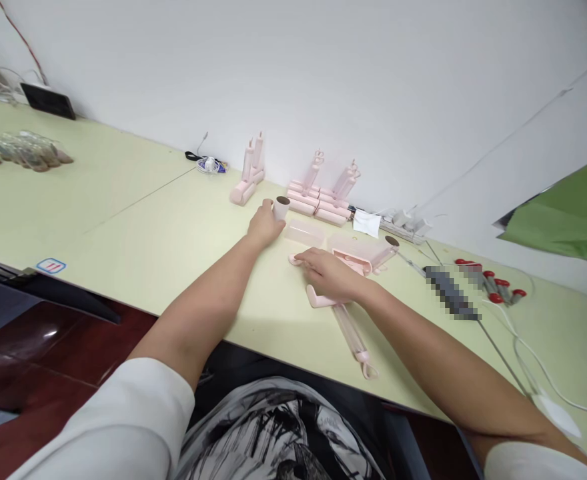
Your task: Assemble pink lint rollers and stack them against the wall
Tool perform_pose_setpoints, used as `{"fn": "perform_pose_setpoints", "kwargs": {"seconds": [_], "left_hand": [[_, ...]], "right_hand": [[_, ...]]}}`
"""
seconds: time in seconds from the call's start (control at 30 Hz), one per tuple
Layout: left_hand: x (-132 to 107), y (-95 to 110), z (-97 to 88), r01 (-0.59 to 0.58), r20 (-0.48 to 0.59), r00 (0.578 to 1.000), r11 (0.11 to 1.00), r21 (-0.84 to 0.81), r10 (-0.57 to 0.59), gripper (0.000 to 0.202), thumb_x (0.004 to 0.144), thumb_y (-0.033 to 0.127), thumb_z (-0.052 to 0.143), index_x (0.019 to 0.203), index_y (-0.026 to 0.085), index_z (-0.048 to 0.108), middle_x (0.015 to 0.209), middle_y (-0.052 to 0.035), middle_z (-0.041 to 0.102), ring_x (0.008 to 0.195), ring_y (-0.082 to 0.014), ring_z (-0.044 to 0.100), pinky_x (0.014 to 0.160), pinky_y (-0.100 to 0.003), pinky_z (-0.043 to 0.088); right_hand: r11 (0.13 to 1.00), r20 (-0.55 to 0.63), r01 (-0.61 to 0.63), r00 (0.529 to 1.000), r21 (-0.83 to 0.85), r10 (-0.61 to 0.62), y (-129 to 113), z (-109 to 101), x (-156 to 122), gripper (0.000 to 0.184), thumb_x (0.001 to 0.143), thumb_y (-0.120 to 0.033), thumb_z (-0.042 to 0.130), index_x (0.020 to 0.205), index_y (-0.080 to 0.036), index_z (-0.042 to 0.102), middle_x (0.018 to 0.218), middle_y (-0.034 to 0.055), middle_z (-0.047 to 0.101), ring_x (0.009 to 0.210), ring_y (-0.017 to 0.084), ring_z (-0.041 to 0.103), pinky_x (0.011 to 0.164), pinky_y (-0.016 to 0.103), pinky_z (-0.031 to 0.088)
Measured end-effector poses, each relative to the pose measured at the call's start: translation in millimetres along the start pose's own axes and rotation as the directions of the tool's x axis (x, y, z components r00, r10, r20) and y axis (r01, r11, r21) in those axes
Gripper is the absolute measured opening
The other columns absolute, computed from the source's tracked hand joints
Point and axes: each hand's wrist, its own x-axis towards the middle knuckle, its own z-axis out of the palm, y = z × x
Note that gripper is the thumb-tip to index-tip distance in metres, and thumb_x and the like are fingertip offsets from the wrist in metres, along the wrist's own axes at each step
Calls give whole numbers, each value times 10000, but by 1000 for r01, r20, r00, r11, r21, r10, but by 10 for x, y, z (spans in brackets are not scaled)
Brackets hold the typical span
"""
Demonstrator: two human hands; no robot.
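My left hand is closed round a small pink roll with a brown core, standing upright on the pale green table. My right hand lies flat, fingers stretched out, on a pink lint-roller frame whose long handle points toward me. A clear pink cover lies between the hands. Behind the right hand sits another pink roller part with a roll at its right end.
Several assembled pink lint rollers lean against the white wall, with one apart to the left. A white power strip and cables lie at right, red-capped items beyond. A label marks the table's front edge.
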Motion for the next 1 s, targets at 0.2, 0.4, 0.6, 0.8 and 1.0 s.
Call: {"fn": "perform_pose_setpoints", "kwargs": {"seconds": [0.2,0.4,0.6,0.8,1.0], "left_hand": [[-60,31,-86,-37,42,999,994,105,33,758,790,312,648,1434,126,294,1381,-233,469,1197,-343,565,967,-427,457],[-183,389,-389,-107,-291,947,987,117,137,459,849,268,583,1272,148,450,1308,-169,520,1177,-289,548,957,-399,450],[-791,870,-257,-516,266,832,855,50,486,319,909,464,490,811,196,632,869,-80,668,823,-235,615,743,-350,445],[-1223,845,122,-581,713,592,812,54,376,348,860,544,514,768,214,571,787,-85,654,681,-251,589,589,-334,349],[-1143,807,71,-539,687,572,837,-95,447,320,935,496,409,790,218,469,780,-45,587,652,-197,506,575,-313,316]], "right_hand": [[997,-119,-68,990,40,72,5,-38,104,437,877,-106,444,1276,-156,613,1265,127,655,1138,250,611,948,378,490],[976,-388,-144,900,165,199,143,-216,-270,269,890,-244,507,1090,-192,680,921,58,718,805,199,651,716,319,506],[914,-574,-219,722,342,387,381,-41,-681,206,857,-315,538,863,-190,702,720,31,685,632,177,596,621,303,463],[773,-533,-134,652,620,540,562,69,-719,209,801,-358,592,818,-173,688,630,9,622,557,152,535,538,281,426],[685,-474,-47,687,727,551,537,51,-676,230,801,-388,604,784,-166,661,581,-16,555,523,126,489,514,263,407]]}}
